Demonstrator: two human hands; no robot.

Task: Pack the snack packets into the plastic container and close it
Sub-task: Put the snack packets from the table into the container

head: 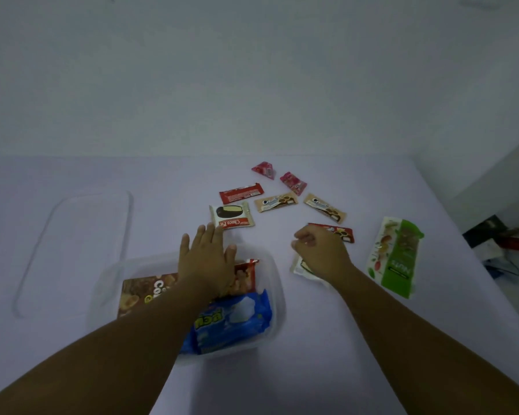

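Note:
A clear plastic container stands near me on the table. Inside lie a brown snack packet and a blue biscuit packet. My left hand lies flat on the brown packet with its fingers spread, holding nothing. My right hand hovers to the right of the container with loosely curled fingers, nothing visible in it. Under its wrist lies a white packet, and a red packet sits just beyond its knuckles. The clear lid rests to the left.
Loose on the table beyond the hands: a Choco Pie packet, a red bar, two beige wafer packets, two small pink packets. A green nuts pouch lies right. Dark clutter sits past the table's right edge.

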